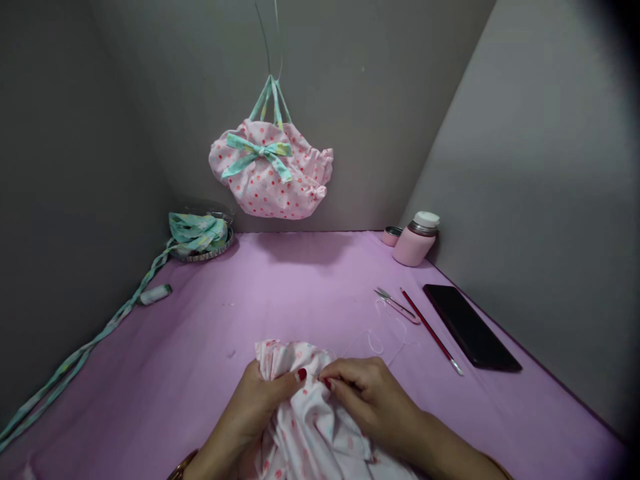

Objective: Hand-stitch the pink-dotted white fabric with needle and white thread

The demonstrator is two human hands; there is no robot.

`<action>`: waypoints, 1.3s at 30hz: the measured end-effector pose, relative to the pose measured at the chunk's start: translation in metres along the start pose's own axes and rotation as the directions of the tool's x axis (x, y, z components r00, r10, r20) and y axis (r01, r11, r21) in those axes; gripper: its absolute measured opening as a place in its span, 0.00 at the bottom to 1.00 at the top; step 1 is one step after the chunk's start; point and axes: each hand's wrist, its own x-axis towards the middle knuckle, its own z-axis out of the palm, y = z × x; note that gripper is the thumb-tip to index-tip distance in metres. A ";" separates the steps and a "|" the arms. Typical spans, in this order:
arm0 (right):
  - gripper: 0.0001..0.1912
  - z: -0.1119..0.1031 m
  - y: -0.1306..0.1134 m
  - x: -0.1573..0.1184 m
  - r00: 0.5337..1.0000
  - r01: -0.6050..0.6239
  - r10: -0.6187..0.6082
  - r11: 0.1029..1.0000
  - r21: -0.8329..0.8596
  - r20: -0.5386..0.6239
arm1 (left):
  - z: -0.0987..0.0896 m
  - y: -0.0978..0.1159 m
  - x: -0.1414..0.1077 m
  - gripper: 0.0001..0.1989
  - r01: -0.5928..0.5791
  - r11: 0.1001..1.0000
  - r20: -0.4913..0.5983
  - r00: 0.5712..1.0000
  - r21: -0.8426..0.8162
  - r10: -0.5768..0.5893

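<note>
White-pink dotted fabric (pixel 300 433), gathered into folds, lies at the front of the table. My left hand (pixel 257 400) grips its upper left part, thumb pressed on top. Thumb and forefinger of my right hand (pixel 373 393) are pinched together against the cloth, just right of the left thumb. Whatever sits between those right fingertips is too small to make out. A loose pale thread (pixel 376 341) curls on the table beyond the right hand. Past it lie thread snips (pixel 400 308) with pink handles and a dark red pencil (pixel 433 332).
A dotted pink fabric bag (pixel 270 190) with a green bow hangs at the back. Green fabric strips (pixel 197 230) sit in a round tray (pixel 213 253); some trail down the left. Around are a small tube (pixel 155 294), pink jar (pixel 414 247), pink lid (pixel 391 236) and black phone (pixel 470 327).
</note>
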 end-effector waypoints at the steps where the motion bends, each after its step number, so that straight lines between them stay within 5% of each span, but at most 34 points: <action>1: 0.12 0.000 0.000 0.000 1.000 -0.001 0.001 1.000 -0.002 0.004 | 0.000 0.000 0.000 0.11 -0.003 1.000 0.000 1.000 0.003 0.003; 18: 0.10 0.000 -0.001 0.003 0.995 -0.097 0.095 0.993 0.060 0.041 | 0.000 -0.002 0.001 0.11 -0.042 0.998 0.045 0.998 0.055 0.040; 24: 0.35 0.001 0.004 0.003 0.972 -0.231 0.215 0.949 0.215 0.098 | 0.000 -0.004 0.000 0.07 -0.065 0.986 0.034 0.998 0.156 0.061; 30: 0.07 0.001 0.006 0.005 0.951 -0.281 0.224 0.914 0.293 0.213 | 0.002 0.000 -0.001 0.03 -0.109 0.942 0.011 0.994 0.318 0.111; 39: 0.05 0.003 0.008 0.005 0.945 -0.313 0.273 0.917 0.247 0.182 | 0.003 0.002 -0.003 0.03 -0.083 0.945 -0.048 0.994 0.316 0.103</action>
